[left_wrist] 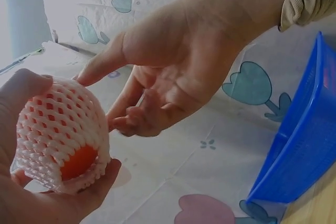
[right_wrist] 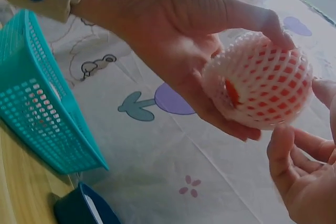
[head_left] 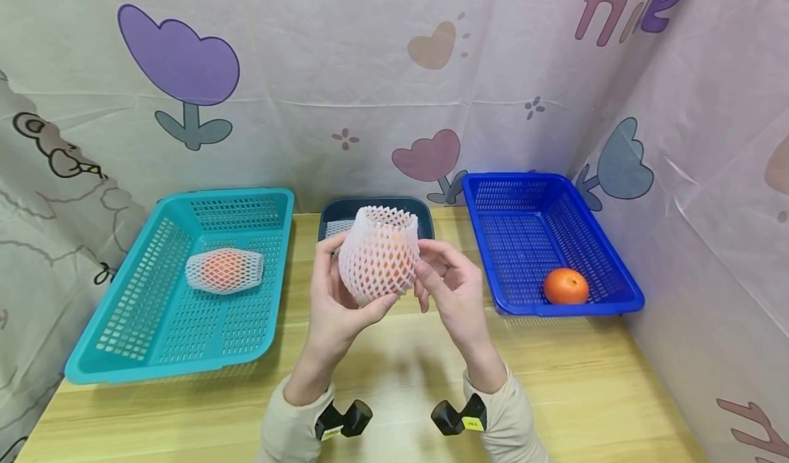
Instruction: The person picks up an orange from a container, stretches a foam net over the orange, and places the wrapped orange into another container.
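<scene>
From my end I see an orange fruit [left_wrist: 79, 162] sitting inside a white foam net [head_left: 376, 251], held up above the desk [head_left: 394, 381] near the middle of the scene. In the head view the net's open end points upward and stands above the fruit. My left hand [head_left: 342, 305] grasps the netted fruit from the left, its thumb along the near side. My right hand [head_left: 453, 281] pinches lightly at the net's right side with thumb and forefinger.

Just beyond, partly hidden behind the net, I have a small dark tray [head_left: 425, 209] with white foam material [head_left: 337, 227] showing at its left end. On the left of the desk is a teal basket [head_left: 280, 264]; inside lies 1 netted fruit [head_left: 224, 271] on its side, well apart from the walls. On the right is a blue basket [head_left: 508, 251] with 1 bare fruit [head_left: 566, 286] by its near wall, toward the right. At the far side hangs a pale cloth [head_left: 308, 59] printed with flowers. Each cream sleeve [head_left: 290, 422] has 1 black device [head_left: 345, 420] at the wrist.
</scene>
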Demonstrator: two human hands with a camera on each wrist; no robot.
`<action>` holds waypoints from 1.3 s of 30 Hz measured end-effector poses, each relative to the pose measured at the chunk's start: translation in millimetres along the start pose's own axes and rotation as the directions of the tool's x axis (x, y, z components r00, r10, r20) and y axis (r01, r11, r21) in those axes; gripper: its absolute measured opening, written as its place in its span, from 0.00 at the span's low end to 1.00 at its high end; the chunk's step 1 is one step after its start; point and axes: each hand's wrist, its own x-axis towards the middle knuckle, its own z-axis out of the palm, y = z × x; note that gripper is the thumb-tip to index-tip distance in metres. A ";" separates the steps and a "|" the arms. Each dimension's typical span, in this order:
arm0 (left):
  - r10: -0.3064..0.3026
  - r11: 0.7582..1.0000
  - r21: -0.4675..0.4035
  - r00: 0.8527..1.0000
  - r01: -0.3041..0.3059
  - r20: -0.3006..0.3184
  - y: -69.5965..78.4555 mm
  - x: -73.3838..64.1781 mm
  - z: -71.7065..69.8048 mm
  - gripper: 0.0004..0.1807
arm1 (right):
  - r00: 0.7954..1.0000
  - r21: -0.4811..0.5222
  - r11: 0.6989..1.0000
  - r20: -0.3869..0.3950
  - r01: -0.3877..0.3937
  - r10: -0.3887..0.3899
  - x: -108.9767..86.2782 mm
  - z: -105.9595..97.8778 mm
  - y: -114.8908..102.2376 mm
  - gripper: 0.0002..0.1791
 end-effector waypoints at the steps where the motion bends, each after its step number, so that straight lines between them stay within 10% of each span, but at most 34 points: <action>1: 0.008 1.000 0.022 1.000 -0.008 0.000 0.4 0.4 -0.7 0.48 | 1.000 -0.021 1.000 -0.005 0.006 -0.006 0.5 -1.2 0.1 0.14; 8: 0.110 0.942 0.311 0.991 -0.127 0.071 0.4 3.3 -9.8 0.49 | 0.996 -0.082 0.995 0.062 -0.055 0.060 6.0 -11.8 -5.8 0.40; 18: 0.133 0.617 0.684 0.909 -0.388 0.396 -3.5 -1.9 -29.8 0.47 | 0.896 -0.129 0.944 0.299 -0.303 0.328 0.7 -14.2 5.4 0.40; 21: 0.111 0.567 0.715 0.898 -0.410 0.427 -4.5 -6.1 -34.8 0.48 | 0.890 -0.117 0.938 0.295 -0.327 0.347 -2.9 -9.1 13.8 0.36; 24: 0.082 0.594 0.715 0.912 -0.368 0.402 -5.4 -11.0 -43.0 0.50 | 0.898 -0.065 0.939 0.278 -0.337 0.342 -5.8 -2.7 22.2 0.35; 29: -0.040 0.759 0.636 0.965 -0.140 0.260 -1.6 -20.4 -60.8 0.50 | 0.913 0.037 0.943 0.266 -0.332 0.311 -8.4 12.0 33.3 0.37; 33: -0.209 0.861 0.496 0.967 0.113 0.142 7.2 -27.8 -77.2 0.44 | 0.916 0.066 0.951 0.298 -0.301 0.269 -5.4 28.7 39.7 0.39; 39: -0.285 0.841 0.476 0.958 0.257 -0.015 23.4 -31.2 -110.1 0.42 | 0.889 0.061 0.954 0.386 -0.293 0.249 7.8 68.0 53.9 0.41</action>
